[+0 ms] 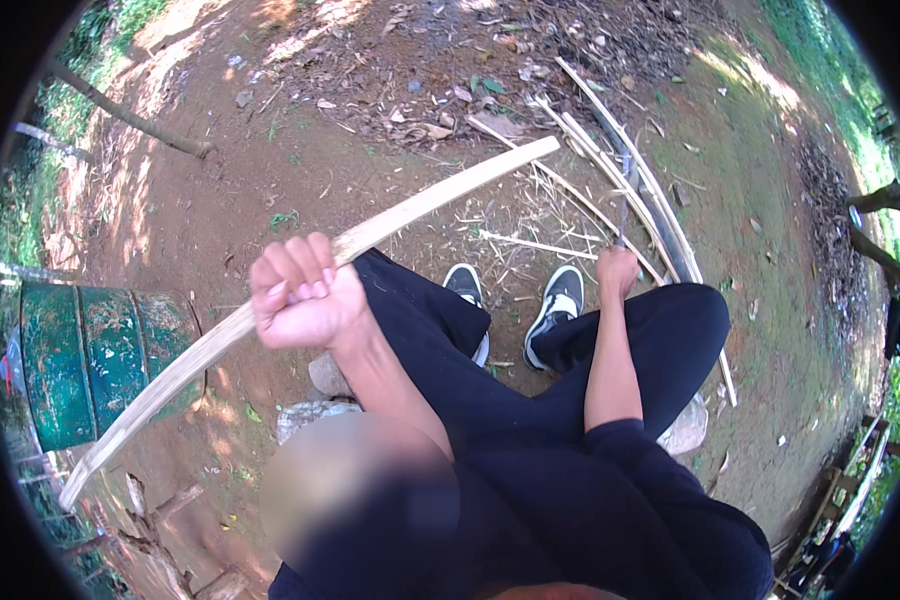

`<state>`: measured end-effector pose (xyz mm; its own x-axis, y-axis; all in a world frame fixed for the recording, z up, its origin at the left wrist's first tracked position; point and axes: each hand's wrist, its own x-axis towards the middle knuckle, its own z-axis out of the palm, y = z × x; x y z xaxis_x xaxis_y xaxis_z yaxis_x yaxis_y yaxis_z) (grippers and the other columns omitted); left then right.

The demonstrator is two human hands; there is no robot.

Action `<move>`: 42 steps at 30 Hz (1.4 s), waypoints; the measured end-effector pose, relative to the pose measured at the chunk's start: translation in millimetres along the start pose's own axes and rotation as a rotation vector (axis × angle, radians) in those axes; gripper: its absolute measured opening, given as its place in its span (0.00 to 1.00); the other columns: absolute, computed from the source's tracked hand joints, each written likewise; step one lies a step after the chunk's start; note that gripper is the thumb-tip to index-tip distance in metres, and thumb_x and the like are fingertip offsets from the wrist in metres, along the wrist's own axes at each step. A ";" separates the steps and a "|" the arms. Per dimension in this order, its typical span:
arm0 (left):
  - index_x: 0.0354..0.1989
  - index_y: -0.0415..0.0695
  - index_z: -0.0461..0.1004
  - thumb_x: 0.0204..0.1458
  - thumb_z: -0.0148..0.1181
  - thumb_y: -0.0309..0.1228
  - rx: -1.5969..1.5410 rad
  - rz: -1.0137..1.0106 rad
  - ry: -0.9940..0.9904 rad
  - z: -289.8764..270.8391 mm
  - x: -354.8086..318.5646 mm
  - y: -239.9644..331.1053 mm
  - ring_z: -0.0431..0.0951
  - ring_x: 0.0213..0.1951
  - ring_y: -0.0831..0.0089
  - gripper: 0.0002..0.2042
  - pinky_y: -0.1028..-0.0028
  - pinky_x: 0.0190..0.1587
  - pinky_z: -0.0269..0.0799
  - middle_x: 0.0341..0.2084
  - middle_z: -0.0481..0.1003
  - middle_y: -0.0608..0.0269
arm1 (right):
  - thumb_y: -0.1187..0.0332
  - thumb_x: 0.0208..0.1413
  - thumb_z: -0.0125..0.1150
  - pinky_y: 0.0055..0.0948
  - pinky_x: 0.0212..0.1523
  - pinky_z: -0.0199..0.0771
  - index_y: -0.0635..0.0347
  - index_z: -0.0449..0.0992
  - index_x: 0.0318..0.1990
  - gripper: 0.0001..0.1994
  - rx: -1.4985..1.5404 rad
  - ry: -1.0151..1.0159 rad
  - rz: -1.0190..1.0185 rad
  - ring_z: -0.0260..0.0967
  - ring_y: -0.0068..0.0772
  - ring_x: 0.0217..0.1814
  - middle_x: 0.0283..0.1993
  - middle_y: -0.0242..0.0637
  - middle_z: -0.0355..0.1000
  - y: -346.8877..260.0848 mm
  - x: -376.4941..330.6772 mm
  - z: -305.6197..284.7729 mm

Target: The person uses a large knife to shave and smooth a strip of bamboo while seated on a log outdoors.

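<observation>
Dappled daylight, soft shadows, strong fisheye bending, dark rim.

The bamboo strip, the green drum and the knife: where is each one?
bamboo strip (420, 203), head view, middle of its length.
green drum (80, 360), head view, its side wall.
knife (622, 205), head view, its blade.

The person wears dark navy trousers (450, 350) and a dark top with short sleeves (630, 450) that leave both forearms bare. Beyond the trousers' cuffs are black sneakers (560, 300) with white soles, white toe caps and pale lining.
</observation>
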<state>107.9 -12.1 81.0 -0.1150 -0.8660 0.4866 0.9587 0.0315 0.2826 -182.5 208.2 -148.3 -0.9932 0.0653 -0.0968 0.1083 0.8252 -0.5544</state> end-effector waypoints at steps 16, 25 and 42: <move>0.10 0.48 0.53 0.38 0.47 0.28 -0.079 -0.088 0.018 -8.7 -26.2 -60.3 0.53 0.10 0.78 0.11 0.76 0.16 0.51 0.08 0.55 0.68 | 0.72 0.47 0.62 0.44 0.27 0.72 0.64 0.72 0.28 0.06 0.209 -0.288 -0.655 0.75 0.50 0.22 0.20 0.49 0.73 -104.0 -137.1 -82.3; 0.10 0.46 0.50 0.35 0.46 0.26 -0.038 -0.157 -0.092 -0.4 -40.0 -80.9 0.50 0.10 0.79 0.12 0.75 0.15 0.46 0.08 0.52 0.68 | 0.72 0.46 0.61 0.47 0.27 0.73 0.63 0.73 0.28 0.05 0.189 -0.236 -0.750 0.74 0.54 0.23 0.18 0.49 0.72 -92.6 -134.5 -64.2; 0.10 0.43 0.46 0.29 0.48 0.26 0.033 -0.190 -0.249 13.2 -36.2 -72.6 0.44 0.10 0.80 0.13 0.75 0.16 0.39 0.07 0.49 0.68 | 0.67 0.53 0.55 0.49 0.37 0.77 0.64 0.79 0.36 0.10 0.078 -0.363 -0.424 0.78 0.56 0.30 0.24 0.54 0.75 -74.7 -103.7 -46.1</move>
<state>39.0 23.5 53.7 -0.3552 -0.7095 0.6086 0.9054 -0.0993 0.4127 -89.6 165.7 -58.7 -0.8734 -0.4713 -0.1226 -0.2803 0.6924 -0.6648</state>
